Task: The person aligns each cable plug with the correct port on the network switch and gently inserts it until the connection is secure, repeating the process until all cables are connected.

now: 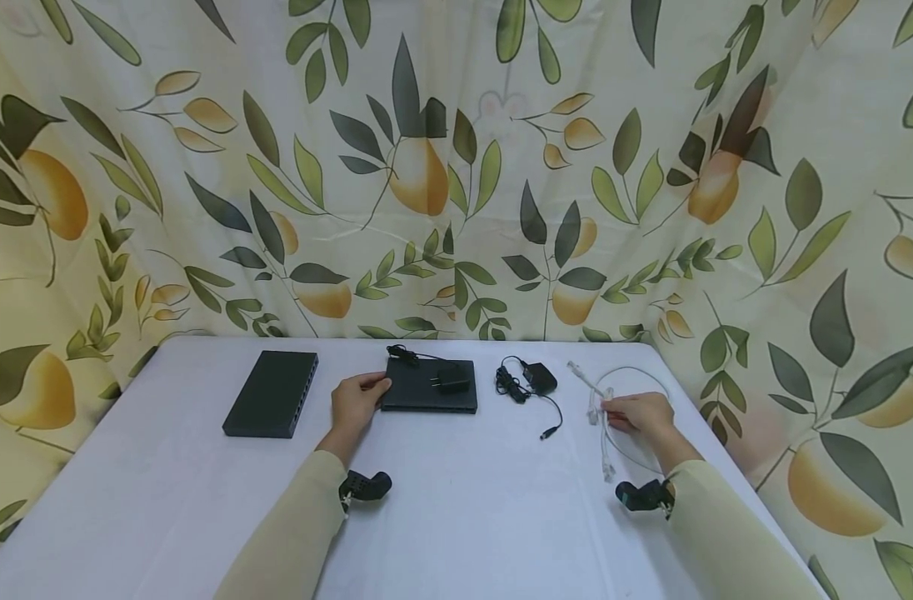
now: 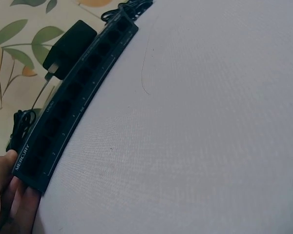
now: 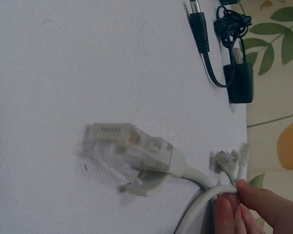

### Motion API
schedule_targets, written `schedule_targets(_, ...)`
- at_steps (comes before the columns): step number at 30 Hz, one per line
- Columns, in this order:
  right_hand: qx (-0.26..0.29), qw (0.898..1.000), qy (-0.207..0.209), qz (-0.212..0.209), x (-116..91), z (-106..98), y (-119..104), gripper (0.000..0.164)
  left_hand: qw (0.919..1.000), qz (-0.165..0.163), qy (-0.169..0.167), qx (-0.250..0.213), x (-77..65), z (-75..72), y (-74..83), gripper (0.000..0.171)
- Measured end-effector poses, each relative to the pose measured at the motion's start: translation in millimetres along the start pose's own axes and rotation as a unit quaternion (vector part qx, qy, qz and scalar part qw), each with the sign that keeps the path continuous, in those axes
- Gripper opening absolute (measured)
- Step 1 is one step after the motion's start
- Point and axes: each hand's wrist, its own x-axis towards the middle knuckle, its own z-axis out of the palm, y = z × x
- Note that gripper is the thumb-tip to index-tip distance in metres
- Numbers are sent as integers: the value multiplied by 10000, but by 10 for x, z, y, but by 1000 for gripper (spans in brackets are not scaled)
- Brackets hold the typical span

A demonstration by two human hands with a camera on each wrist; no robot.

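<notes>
My left hand (image 1: 355, 408) holds the left end of a black network switch (image 1: 415, 397), thumb on top and fingers under its edge. A row of ports and the word MERCURY show on the switch's front in the left wrist view. A black power adapter (image 1: 451, 381) with a bundled cord (image 1: 402, 353) lies on top of it. At the right, my right hand (image 1: 644, 414) pinches a coiled white network cable between thumb and fingers. One clear plug (image 3: 146, 153) of the cable comes close to the right wrist camera, and more plugs (image 3: 227, 160) show beyond the fingers.
A second black box (image 1: 269, 393) with ports along its side lies left of my left hand. Another black power adapter (image 1: 539, 377), its cord bundled, lies between the switch and the cable. A patterned curtain (image 1: 456, 250) hangs behind the white table (image 1: 486, 517).
</notes>
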Motion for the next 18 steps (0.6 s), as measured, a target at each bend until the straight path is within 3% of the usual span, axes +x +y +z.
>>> schedule_targets(12,96,9994,-317,114,-129,-54,56,46,10000,14,-15,38,-17,2,8,28)
schedule_targets(18,469,9971,-603,36,-283,-69,87,46,10000,5,-9,62,-22,9,-7,28)
